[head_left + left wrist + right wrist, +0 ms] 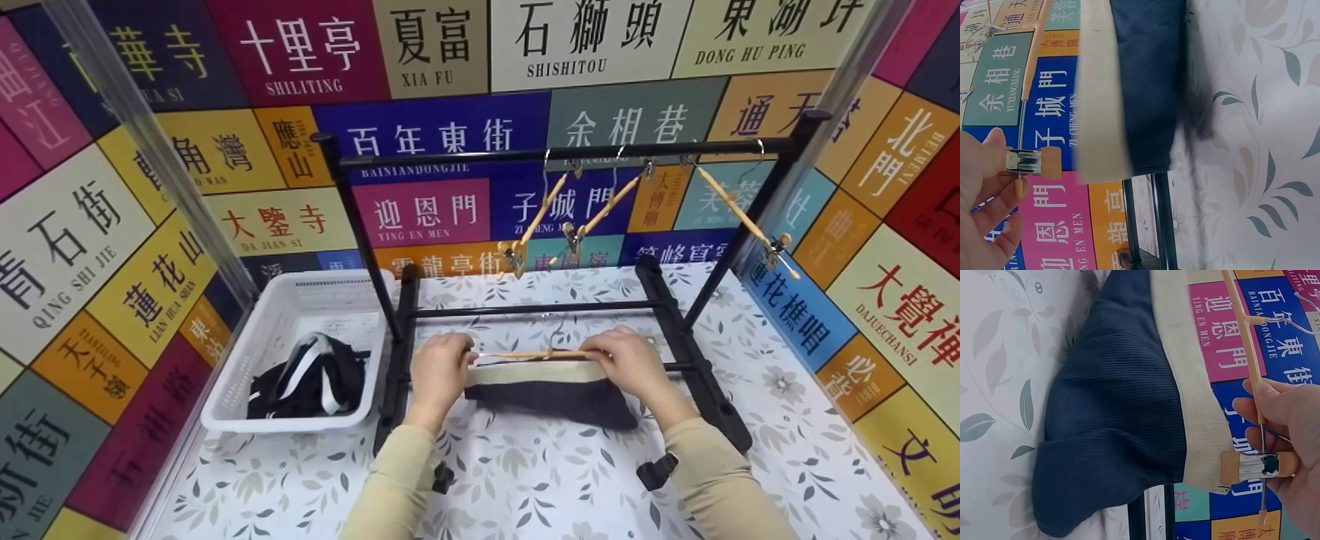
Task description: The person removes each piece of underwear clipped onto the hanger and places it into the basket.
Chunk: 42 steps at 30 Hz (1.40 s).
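Observation:
A wooden clip hanger [525, 354] with a metal hook is held level between both hands in the head view. My left hand [441, 367] pinches its left clip [1023, 161], which sits apart from the cloth in the left wrist view. My right hand [626, 360] grips the hanger's bar near the right clip [1258, 466]. That clip's pad lies over the corner of a cream band. The band tops a navy ribbed garment [1112, 399], which hangs slack from that end; its exact kind is unclear.
A black rack [480, 159] stands behind the hands, with several clip hangers on its top bar. At the left, a white basket [225, 382] contains dark cloth with white stripes [330, 375]. Sign-covered panels [56, 225] close in the floral-patterned table [525, 495].

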Each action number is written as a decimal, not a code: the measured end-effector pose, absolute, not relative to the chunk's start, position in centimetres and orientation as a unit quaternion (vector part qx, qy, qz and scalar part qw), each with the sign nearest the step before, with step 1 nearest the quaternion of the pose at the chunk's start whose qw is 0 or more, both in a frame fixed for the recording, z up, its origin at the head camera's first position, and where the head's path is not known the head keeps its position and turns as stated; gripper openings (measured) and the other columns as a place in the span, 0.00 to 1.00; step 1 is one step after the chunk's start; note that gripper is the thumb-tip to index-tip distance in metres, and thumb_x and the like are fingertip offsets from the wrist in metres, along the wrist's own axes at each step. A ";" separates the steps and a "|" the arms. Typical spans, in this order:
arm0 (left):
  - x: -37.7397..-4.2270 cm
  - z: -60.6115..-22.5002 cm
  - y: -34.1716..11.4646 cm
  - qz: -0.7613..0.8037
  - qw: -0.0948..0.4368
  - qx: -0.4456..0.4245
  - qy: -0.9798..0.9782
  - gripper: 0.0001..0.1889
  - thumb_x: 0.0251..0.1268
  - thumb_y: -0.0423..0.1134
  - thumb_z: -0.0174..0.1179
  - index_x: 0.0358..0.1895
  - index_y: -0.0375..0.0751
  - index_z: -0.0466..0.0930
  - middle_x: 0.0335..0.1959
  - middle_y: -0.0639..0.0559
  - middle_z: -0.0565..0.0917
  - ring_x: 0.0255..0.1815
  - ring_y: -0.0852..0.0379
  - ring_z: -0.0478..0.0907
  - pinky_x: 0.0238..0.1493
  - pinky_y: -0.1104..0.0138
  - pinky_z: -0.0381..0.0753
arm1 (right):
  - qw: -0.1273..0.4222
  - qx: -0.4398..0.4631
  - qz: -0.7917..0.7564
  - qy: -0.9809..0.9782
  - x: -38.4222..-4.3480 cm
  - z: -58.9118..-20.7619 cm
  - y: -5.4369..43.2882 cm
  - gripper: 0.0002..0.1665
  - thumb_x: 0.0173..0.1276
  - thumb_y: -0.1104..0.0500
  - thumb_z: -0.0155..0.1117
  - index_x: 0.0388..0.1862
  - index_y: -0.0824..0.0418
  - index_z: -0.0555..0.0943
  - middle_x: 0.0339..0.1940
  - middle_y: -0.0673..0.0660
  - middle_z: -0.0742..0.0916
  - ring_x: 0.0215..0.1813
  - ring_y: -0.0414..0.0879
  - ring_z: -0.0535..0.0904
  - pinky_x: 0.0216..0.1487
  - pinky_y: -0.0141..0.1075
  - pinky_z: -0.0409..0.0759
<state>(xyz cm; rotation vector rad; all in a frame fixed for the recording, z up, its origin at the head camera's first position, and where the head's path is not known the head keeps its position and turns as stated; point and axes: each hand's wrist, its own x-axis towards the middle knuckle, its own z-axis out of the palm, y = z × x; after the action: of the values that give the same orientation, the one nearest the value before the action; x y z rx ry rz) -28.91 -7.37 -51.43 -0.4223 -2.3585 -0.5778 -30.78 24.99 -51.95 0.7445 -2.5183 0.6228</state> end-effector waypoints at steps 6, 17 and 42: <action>-28.9 -51.3 -7.6 -0.217 0.328 -0.171 -0.903 0.10 0.49 0.37 0.75 0.33 0.45 0.82 0.30 0.54 0.84 0.32 0.51 0.81 0.36 0.57 0.79 | 0.228 0.269 0.232 -0.906 -30.9 -52.0 24.8 0.07 0.59 0.64 0.74 0.35 0.53 0.88 0.33 0.49 0.89 0.37 0.51 0.81 0.43 0.47 0.77; -28.8 -51.1 -7.9 -0.202 0.304 -0.170 -0.915 0.10 0.53 0.40 0.73 0.36 0.45 0.82 0.33 0.53 0.85 0.34 0.50 0.82 0.35 0.53 0.78 | 0.237 0.280 0.235 -0.900 -30.9 -52.2 24.6 0.07 0.58 0.64 0.74 0.35 0.54 0.88 0.33 0.50 0.89 0.36 0.51 0.81 0.40 0.47 0.77; -28.3 -50.8 -7.8 -0.193 0.332 -0.181 -0.906 0.11 0.59 0.42 0.69 0.43 0.43 0.84 0.42 0.46 0.84 0.42 0.44 0.81 0.41 0.49 0.78 | 0.214 0.247 0.269 -0.906 -30.4 -52.0 24.1 0.05 0.60 0.63 0.73 0.35 0.54 0.88 0.34 0.50 0.89 0.38 0.50 0.80 0.41 0.46 0.77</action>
<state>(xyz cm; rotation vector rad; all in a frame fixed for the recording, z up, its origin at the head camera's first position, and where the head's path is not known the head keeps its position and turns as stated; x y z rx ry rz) -28.28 -7.78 -50.81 -0.4737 -2.3667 -0.5038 -30.37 24.08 -51.98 0.6841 -2.5143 0.7452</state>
